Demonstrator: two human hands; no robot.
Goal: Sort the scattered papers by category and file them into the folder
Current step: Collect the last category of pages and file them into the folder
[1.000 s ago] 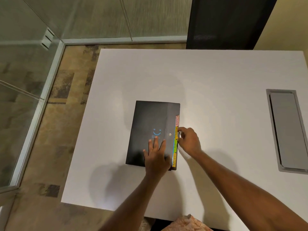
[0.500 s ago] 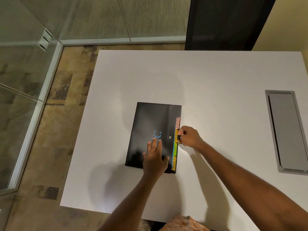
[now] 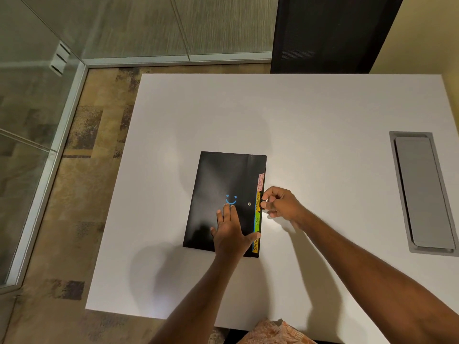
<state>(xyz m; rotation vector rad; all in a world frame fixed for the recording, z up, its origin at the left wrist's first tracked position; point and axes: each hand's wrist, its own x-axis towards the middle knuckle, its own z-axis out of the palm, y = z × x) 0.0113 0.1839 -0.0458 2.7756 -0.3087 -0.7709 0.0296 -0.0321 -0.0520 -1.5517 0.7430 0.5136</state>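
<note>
A black folder (image 3: 218, 184) with a blue smiley face and a small snap button lies shut on the white table (image 3: 298, 115). Coloured index tabs (image 3: 258, 212) marked ADMIN, FINANCE, HR and SPORT stick out along its right edge. My left hand (image 3: 231, 234) lies flat on the lower part of the cover, fingers straight, thumb reaching the tabs. My right hand (image 3: 280, 204) is at the folder's right edge, thumb and forefinger pinching a small dark flap by the FINANCE tab. No loose papers are in view.
A grey recessed cable hatch (image 3: 422, 194) is set into the table at the right. A dark chair back (image 3: 330, 33) stands behind the far edge. Glass walls and patterned carpet (image 3: 82, 170) lie to the left.
The right hand's fingers have curled tighter on the flap at the folder's edge. The left hand stays flat on the cover; the folder has not moved.
</note>
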